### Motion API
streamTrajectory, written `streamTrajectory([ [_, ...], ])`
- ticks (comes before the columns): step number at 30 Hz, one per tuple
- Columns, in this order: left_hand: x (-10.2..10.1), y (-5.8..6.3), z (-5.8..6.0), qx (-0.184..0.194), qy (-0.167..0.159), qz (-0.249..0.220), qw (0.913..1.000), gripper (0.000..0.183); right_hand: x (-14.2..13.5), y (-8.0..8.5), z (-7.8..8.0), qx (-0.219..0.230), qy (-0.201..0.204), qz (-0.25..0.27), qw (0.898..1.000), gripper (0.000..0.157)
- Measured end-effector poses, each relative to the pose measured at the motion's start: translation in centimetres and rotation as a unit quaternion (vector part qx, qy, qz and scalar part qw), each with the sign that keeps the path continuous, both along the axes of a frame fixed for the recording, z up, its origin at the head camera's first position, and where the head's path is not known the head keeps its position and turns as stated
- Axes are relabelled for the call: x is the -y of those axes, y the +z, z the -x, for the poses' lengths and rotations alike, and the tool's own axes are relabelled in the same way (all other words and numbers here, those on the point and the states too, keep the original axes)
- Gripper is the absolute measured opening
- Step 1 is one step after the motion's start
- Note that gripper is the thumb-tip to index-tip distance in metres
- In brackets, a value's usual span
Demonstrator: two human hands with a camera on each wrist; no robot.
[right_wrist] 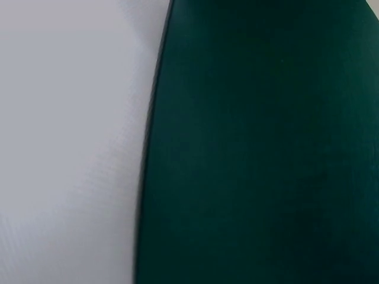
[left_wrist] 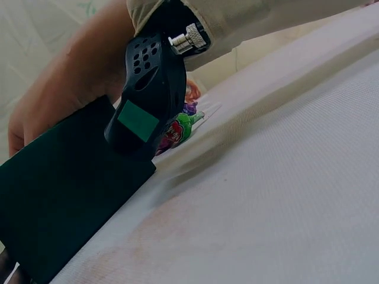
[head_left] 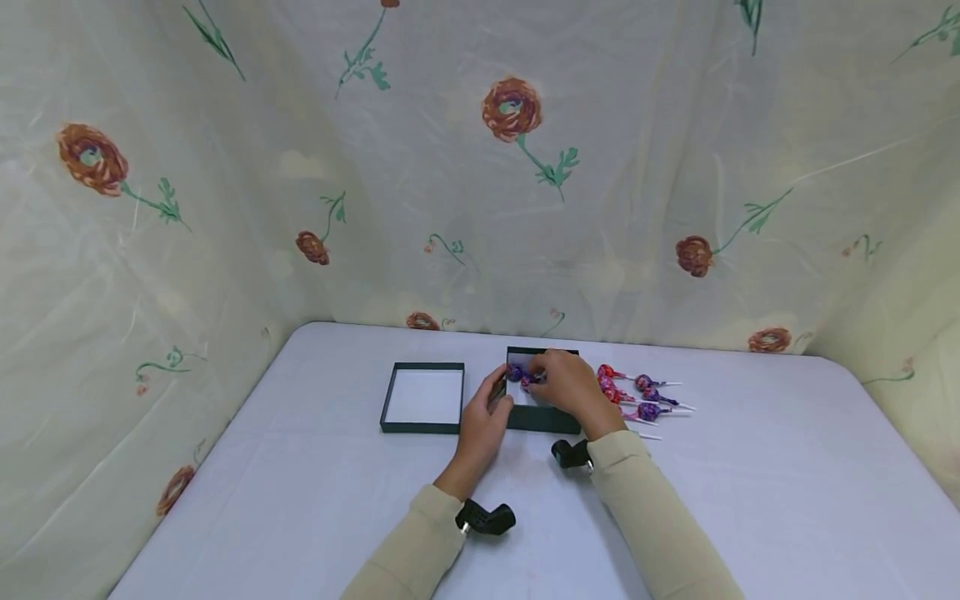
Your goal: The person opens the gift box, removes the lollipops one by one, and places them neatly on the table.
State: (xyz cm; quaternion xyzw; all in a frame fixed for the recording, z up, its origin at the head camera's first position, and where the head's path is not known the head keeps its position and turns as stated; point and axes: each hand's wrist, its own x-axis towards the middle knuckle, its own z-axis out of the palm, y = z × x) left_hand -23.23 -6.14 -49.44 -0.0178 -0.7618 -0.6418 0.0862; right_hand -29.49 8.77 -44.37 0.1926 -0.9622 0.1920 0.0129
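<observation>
A dark green box (head_left: 543, 419) with a pale inside stands on the table in the head view. My left hand (head_left: 482, 427) holds its left side, fingers along the left wall and thumb by the front corner. Over the box reaches my right hand (head_left: 572, 385), its fingertips pinching a purple-wrapped lollipop (head_left: 528, 382) inside. Another purple lollipop (head_left: 514, 372) lies by the left wall. The right hand hides much of the interior. In the left wrist view, the box wall (left_wrist: 65, 189) stands below the right hand (left_wrist: 71, 77). Green box wall (right_wrist: 254, 154) fills much of the right wrist view.
Left of the box lies a shallow green-edged lid (head_left: 426, 398), white inside facing up. Several red, pink and purple lollipops (head_left: 649, 412) lie right of the box, sticks mostly pointing right. A flowered curtain (head_left: 512, 225) hangs behind the white-covered table (head_left: 315, 492).
</observation>
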Motion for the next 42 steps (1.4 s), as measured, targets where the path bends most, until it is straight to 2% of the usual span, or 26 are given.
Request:
streamTrajectory([
  [6, -0.03, 0.04, -0.06, 0.010, -0.001, 0.001, 0.9999, 0.049, 0.01, 0.04, -0.13, 0.014, -0.005, 0.004, 1.000, 0.029],
  [13, 0.03, -0.27, 0.13, -0.003, 0.003, -0.003, 1.0000, 0.050, -0.03, -0.49, 0.17, -0.015, 0.003, -0.031, 0.999, 0.026],
  [18, 0.03, -0.12, 0.10, -0.006, -0.001, -0.007, 1.0000, 0.050, -0.10, -0.70, 0.37, -0.020, 0.005, -0.032, 0.999, 0.025],
  [29, -0.06, 0.21, -0.04, 0.004, 0.006, 0.004, 1.0000, 0.050, -0.08, -0.61, 0.25, -0.011, -0.007, -0.002, 1.000, 0.025],
  [34, -0.09, 0.19, -0.04, 0.010, 0.008, 0.006, 0.9999, 0.049, -0.18, -0.70, 0.26, -0.021, -0.005, 0.008, 1.000, 0.024],
  [42, -0.01, 0.04, 0.00, 0.000, 0.006, 0.001, 1.0000, 0.049, -0.29, -0.64, 0.14, -0.024, -0.006, 0.029, 0.999, 0.026],
])
